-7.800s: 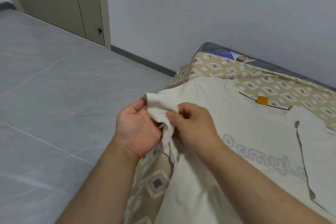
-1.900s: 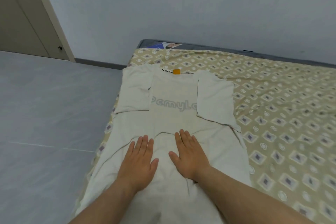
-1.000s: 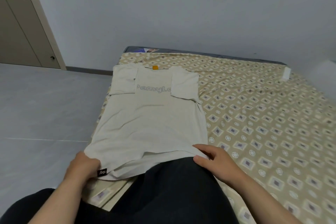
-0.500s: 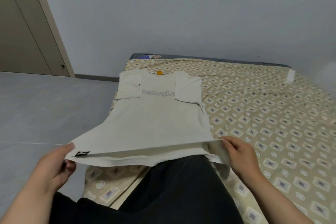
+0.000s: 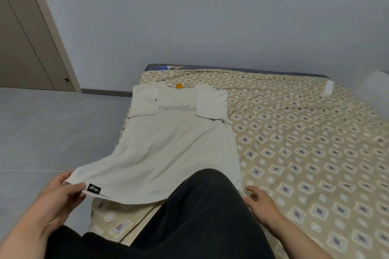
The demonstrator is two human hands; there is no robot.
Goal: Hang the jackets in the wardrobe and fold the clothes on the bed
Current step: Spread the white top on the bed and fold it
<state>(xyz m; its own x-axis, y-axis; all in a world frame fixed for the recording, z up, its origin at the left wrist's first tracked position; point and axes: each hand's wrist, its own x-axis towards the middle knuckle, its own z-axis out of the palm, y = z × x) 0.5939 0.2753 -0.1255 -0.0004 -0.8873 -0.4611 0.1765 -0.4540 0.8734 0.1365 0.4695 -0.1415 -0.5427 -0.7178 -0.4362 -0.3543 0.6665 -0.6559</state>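
A cream T-shirt [image 5: 176, 145] lies face up along the left side of the bed [image 5: 305, 153], both sleeves folded in over the chest print, an orange tag at the collar. My left hand [image 5: 61, 192] pinches the near left hem corner by the small black label and holds it lifted off the bed. My right hand [image 5: 260, 198] rests at the near right hem corner with fingers loosely apart; my dark-trousered knee [image 5: 208, 200] hides that corner, so a grip is not visible.
The bed has a beige diamond-pattern sheet. A small white object [image 5: 328, 88] lies near its far right edge. Grey tiled floor [image 5: 52, 132] spreads to the left, with wardrobe doors [image 5: 27, 44] at the far left against the grey wall.
The right hem corner, held up half a second ago, has dropped behind my knee and my right hand has opened. My left hand still holds its corner, lower and closer to the bed.
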